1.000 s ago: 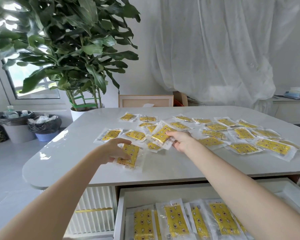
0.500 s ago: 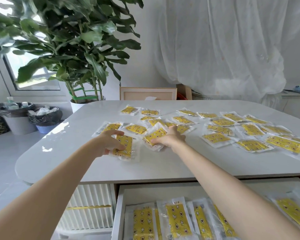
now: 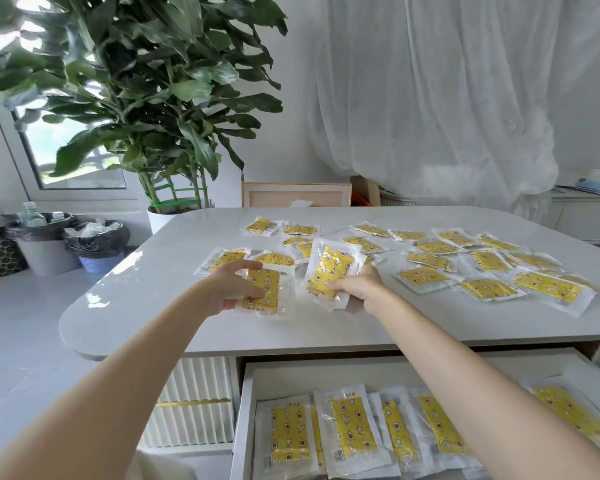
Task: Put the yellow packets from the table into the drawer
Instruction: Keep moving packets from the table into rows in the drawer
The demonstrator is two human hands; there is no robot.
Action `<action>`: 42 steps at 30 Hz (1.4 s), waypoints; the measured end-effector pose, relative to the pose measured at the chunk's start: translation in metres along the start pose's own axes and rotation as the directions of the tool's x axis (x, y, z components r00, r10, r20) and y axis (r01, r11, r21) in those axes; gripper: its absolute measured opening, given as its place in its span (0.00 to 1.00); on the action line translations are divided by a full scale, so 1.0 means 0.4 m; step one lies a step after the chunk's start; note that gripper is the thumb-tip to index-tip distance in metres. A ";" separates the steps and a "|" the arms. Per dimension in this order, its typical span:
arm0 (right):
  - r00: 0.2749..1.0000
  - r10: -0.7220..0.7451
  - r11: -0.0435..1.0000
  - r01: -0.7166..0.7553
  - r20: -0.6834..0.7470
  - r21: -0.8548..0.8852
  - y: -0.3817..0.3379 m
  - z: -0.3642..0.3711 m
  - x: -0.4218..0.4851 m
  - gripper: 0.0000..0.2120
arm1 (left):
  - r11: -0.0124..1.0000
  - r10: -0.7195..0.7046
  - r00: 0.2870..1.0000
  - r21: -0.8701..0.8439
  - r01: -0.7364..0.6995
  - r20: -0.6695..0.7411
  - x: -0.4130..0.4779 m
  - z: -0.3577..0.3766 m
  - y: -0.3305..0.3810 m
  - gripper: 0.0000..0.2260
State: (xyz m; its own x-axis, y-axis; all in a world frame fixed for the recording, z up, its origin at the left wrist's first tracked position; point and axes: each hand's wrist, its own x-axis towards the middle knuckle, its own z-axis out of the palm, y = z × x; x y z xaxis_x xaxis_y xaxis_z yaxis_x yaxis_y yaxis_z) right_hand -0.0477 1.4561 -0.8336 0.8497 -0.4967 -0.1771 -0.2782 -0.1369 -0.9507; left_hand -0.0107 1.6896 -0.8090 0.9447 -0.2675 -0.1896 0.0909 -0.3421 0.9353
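Observation:
Several yellow packets in clear wrap [image 3: 485,268] lie spread over the white table [image 3: 153,306]. My left hand [image 3: 227,285] grips one yellow packet [image 3: 265,294] just above the table's near part. My right hand [image 3: 355,285] holds another packet [image 3: 329,268] tilted upright, lifted off the table. Below the table's front edge the white drawer [image 3: 243,410] stands pulled out, with several yellow packets [image 3: 347,427] lying in a row inside it.
A large potted plant [image 3: 160,133] stands behind the table's left corner. Bins with black liners [image 3: 94,244] sit on the floor at the left. White curtains hang at the back, and a cabinet [image 3: 586,216] stands at the far right.
Both hands have drawn back toward the table's near edge, each with a packet. The right hand's packet has risen from flat to upright.

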 end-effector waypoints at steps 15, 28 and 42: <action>0.929 0.040 0.984 -0.101 0.369 0.145 -0.047 -0.158 -0.191 0.03 | 0.984 0.036 0.996 0.170 -0.049 0.079 -0.101 0.036 0.031 0.19; 0.597 0.426 0.850 -0.007 0.680 -0.526 0.061 -0.278 -0.261 0.15 | 0.786 -0.187 0.775 0.565 -0.250 0.604 -0.234 0.089 0.005 0.11; 0.817 0.547 0.745 -0.377 0.180 -0.551 0.262 -0.352 -0.202 0.06 | 0.751 -0.303 0.894 0.660 0.010 0.331 -0.161 0.264 -0.194 0.16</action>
State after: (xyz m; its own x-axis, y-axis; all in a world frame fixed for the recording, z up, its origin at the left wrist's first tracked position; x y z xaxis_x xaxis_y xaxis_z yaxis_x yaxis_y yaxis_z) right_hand -0.2086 1.3612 -0.8832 0.6231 -0.3264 -0.7108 -0.7742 -0.3870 -0.5009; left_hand -0.1120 1.6383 -0.9008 0.7123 -0.4339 -0.5518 -0.1302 -0.8541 0.5035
